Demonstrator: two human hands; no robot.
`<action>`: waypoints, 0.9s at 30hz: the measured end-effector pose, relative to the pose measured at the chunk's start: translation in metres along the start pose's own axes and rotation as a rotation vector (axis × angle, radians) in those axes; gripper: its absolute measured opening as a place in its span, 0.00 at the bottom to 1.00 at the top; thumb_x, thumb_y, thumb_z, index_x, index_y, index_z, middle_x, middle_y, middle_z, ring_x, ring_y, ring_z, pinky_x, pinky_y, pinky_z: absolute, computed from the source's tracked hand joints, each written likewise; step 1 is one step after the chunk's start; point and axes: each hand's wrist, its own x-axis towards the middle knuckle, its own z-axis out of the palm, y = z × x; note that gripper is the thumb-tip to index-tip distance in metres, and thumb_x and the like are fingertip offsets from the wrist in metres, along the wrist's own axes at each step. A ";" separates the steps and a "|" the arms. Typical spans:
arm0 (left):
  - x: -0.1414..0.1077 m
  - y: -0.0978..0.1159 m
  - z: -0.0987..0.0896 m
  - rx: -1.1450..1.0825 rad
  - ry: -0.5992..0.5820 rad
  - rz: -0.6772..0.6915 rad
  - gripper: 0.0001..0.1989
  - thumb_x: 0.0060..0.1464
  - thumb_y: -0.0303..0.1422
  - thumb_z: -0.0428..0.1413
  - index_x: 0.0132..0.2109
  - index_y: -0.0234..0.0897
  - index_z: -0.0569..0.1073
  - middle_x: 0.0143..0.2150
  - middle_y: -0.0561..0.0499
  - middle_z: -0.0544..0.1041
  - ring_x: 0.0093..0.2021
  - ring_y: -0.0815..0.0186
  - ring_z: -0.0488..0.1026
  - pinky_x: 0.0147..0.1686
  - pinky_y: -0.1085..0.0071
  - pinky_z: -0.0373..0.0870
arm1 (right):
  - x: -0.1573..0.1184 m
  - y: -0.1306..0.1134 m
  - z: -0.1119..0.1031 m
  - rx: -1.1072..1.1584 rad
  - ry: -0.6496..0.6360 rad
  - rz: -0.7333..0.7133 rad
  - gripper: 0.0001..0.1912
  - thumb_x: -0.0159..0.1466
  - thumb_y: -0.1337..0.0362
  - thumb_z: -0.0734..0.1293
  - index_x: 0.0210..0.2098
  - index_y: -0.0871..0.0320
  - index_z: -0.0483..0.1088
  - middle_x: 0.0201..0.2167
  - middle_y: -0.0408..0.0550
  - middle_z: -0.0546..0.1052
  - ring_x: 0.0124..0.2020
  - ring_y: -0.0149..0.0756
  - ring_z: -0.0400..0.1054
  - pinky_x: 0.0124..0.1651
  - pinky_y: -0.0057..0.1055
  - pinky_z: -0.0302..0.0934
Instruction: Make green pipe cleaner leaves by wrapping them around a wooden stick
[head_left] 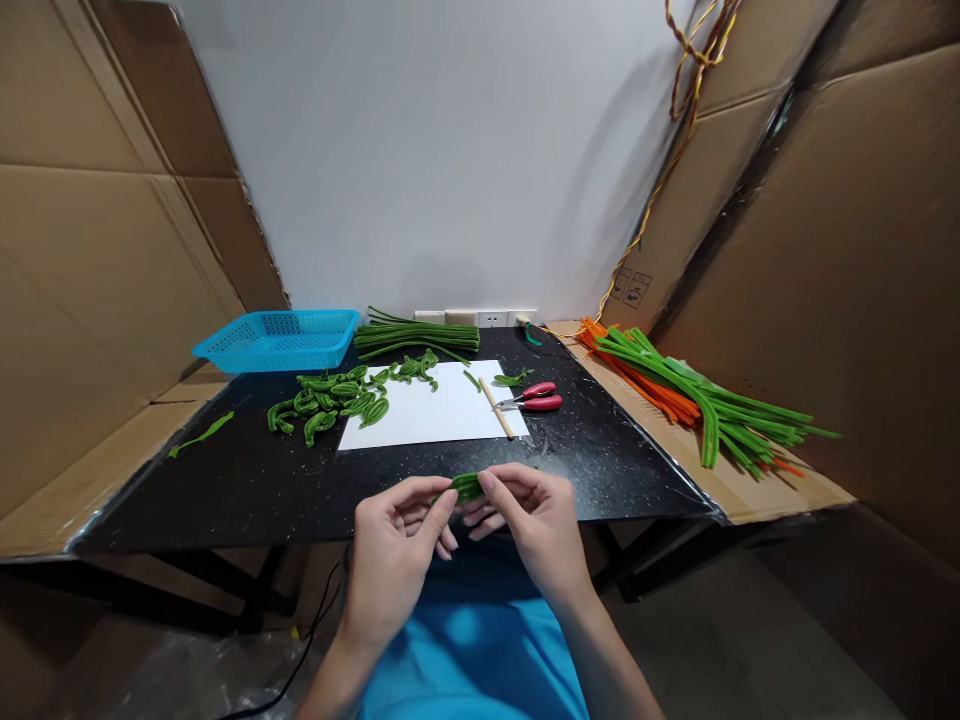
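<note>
Between my two hands, just over the front edge of the black table (225, 500), is a green pipe-cleaner leaf (467, 488) made of looped strands. My left hand (401, 530) pinches its left end between thumb and forefinger. The right end sits in the pinch of my right hand (531, 515). On the table ahead lies a white sheet of paper (427, 415). A heap of similar green leaves (330, 395) covers its left side and spills onto the table. Red-handled pliers (536, 398) and a thin wooden stick (496, 408) rest at the sheet's right edge.
A blue plastic basket (281, 345) stands at the back left, beside a bundle of dark green pipe cleaners (416, 336). Bright green pipe cleaners (705, 390) and orange ones (645, 385) lie on cardboard at the right. Cardboard walls (847, 250) flank the table. A twisted yellow wire (660, 180) hangs down the back right.
</note>
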 end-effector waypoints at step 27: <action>-0.002 -0.007 0.011 -0.193 -0.136 -0.115 0.20 0.57 0.46 0.64 0.34 0.33 0.69 0.25 0.52 0.76 0.16 0.70 0.72 0.15 0.76 0.71 | -0.006 0.018 0.005 -0.216 0.157 -0.216 0.15 0.65 0.54 0.73 0.28 0.58 0.77 0.19 0.46 0.78 0.17 0.33 0.72 0.21 0.27 0.69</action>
